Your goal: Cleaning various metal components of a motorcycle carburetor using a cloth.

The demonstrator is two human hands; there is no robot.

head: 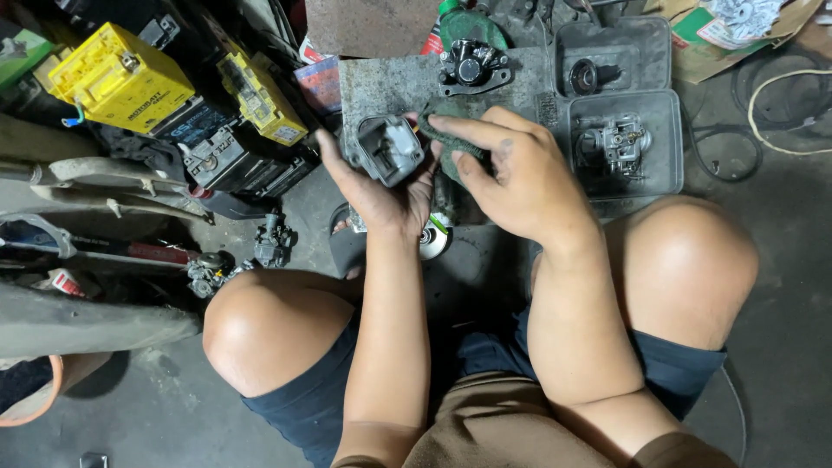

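Observation:
My left hand [381,191] cups a small grey metal bowl-shaped engine part [388,149], open side up. Beside it, my right hand [507,178] presses a dark green scouring pad [451,134] against the edge of that part. Both hands hover above my knees, over a grey slab [381,87] on the floor. A carburettor body [615,143] lies in a grey tray [667,165] just right of my right hand.
A black metal caliper-like part [471,65] rests on the slab behind the hands. Yellow batteries [117,78] and black batteries [221,156] stand at the left. Small metal parts [270,243] lie by my left knee. A cable [780,113] loops at the right. An orange bucket rim [35,403] shows at lower left.

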